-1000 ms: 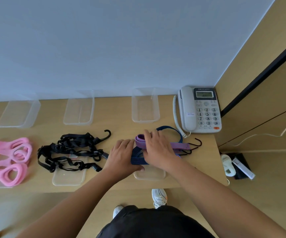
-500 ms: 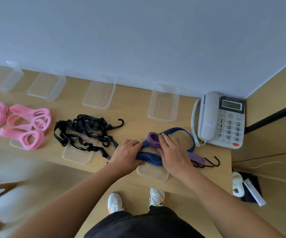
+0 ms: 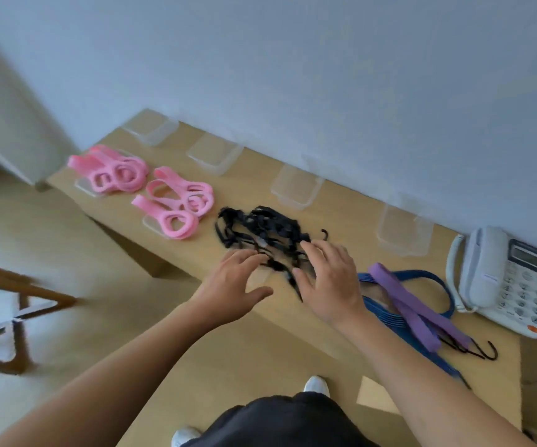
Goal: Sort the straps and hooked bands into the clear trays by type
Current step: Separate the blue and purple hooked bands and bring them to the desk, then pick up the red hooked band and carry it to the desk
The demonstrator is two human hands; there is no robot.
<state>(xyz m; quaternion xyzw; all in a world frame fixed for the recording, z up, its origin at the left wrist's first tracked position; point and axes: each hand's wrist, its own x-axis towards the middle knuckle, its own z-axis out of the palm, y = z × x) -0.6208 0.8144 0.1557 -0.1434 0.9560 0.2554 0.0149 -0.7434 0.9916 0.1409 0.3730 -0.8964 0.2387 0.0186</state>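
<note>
Head camera looks down on a wooden table (image 3: 341, 221) where both hands hover over the near side of a black strap tangle (image 3: 260, 227). The left hand (image 3: 238, 285) and the right hand (image 3: 328, 282) are spread wide with fingers straight, and neither has hold of anything. Motion blur hides whether the fingertips touch the straps yet. The tangle lies mid-table, partly over a clear tray whose edge shows faintly between the hands. Empty clear trays (image 3: 296, 187) stand in a row along the wall behind it. Two bunches of pink straps (image 3: 176, 201) lie to the left over shallow trays. A blue hooked band (image 3: 428, 274) with a purple strap (image 3: 402, 298) across it lies to the right, just beside a phone (image 3: 506, 279). The main risk is the knot itself. Lifting one black strap would likely drag the whole clump, and a hook (image 3: 325, 233) at its far edge could snag a neighbouring loop or tip a light tray. A wide sweep of the right arm could also catch the blue band, whose end trails off the table's near edge, and pull it to the floor.
</note>
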